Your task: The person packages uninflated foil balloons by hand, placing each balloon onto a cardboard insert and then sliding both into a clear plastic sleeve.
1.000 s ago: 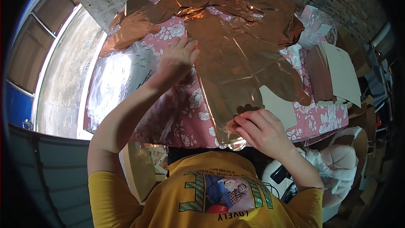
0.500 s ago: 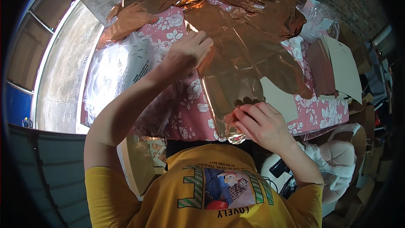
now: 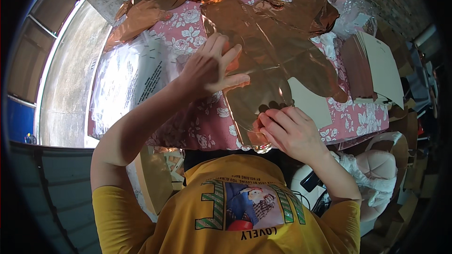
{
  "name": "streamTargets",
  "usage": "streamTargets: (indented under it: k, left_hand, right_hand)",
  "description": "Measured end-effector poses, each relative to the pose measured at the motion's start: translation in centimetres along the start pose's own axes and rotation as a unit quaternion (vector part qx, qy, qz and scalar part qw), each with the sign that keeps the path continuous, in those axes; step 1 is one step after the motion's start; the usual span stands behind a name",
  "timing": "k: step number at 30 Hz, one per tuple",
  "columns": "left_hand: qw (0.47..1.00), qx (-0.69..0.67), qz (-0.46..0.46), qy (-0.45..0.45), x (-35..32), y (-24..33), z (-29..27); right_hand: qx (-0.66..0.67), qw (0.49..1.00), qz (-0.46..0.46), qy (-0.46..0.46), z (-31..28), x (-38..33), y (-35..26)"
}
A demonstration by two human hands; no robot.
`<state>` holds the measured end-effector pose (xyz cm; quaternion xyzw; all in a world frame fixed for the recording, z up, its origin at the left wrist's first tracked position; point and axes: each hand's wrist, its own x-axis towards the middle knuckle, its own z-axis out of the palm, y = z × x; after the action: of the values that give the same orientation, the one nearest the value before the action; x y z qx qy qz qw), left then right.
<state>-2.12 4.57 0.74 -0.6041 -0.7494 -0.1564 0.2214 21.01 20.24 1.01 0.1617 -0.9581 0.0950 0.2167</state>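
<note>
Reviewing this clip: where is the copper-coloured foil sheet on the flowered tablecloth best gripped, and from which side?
Probably at its near narrow end, from the person's side. The foil sheet lies flat and spread across the tablecloth, so its middle offers nothing to pinch, while the near end overhangs the table edge. The right hand already pinches there; the left hand rests flat further up the sheet.
</note>
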Motion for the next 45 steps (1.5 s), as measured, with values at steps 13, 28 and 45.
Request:
streamTargets:
  k: [13, 28, 45]
  left_hand:
    - [0.998, -0.066, -0.017, -0.007, 0.0, -0.2, -0.3]
    - [0.996, -0.074, -0.04, -0.031, 0.1, 1.4, -0.7]
    - [0.993, -0.097, -0.048, -0.042, 0.6, 1.2, -1.1]
  right_hand:
    - [-0.002, 0.999, 0.018, 0.033, -0.3, 0.6, 0.2]
    - [-0.174, 0.934, 0.298, 0.095, -2.7, -1.0, 3.2]
    - [0.355, 0.756, 0.464, 0.295, -4.2, -2.0, 6.1]
